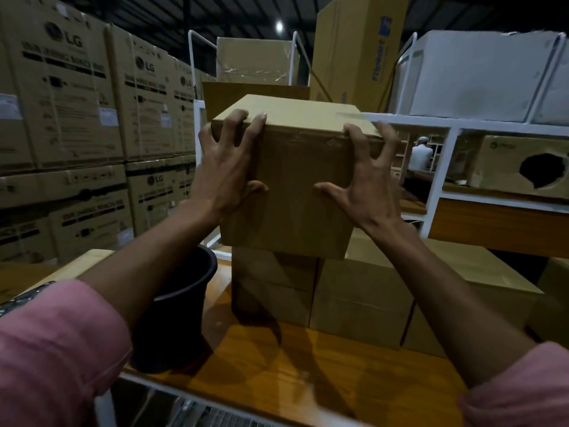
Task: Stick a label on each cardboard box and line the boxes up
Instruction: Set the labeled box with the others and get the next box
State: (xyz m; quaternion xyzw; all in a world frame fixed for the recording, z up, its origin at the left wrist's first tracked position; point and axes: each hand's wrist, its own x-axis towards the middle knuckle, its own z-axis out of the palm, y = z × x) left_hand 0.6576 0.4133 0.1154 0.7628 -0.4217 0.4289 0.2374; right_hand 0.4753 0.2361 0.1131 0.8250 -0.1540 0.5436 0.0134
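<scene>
- Pink sleeves (pixel 52 343) are filling the bottom corners, both cut off by the frame edge, so nothing of the person past the forearms is showing.
- The wooden surface (pixel 277 374) is lying nearest, its front rim partly out of view; a black bucket (pixel 181 303) is standing on it at the left, half hidden behind the left forearm.
- Behind the bucket, plain cardboard boxes (pixel 357 306) are sitting side by side on the surface — their far ends are masked by the arms and the lifted box, so the count is hard to make out.
- The held box (pixel 301 186) is being carried above that row, its lower edge overlapping the top of the left-hand box; whether it is touching it cannot be told.
- It is sitting slightly tilted, one broad face turned toward the camera and its long axis running left to right; no label is visible on the faces shown.
- The left hand (pixel 224 177) is clamping the box's left side, fingers hooked over the top edge, thumb on the front face — a grip holding the box.
- The right hand (pixel 363 186) is gripping the right side likewise, fingers spread and curled at the upper corner, slightly blurred.
- Further back, a white rack (pixel 443 167) is carrying a torn carton (pixel 523 164); printed cartons (pixel 77 97) are stacked at the left in dim light.
</scene>
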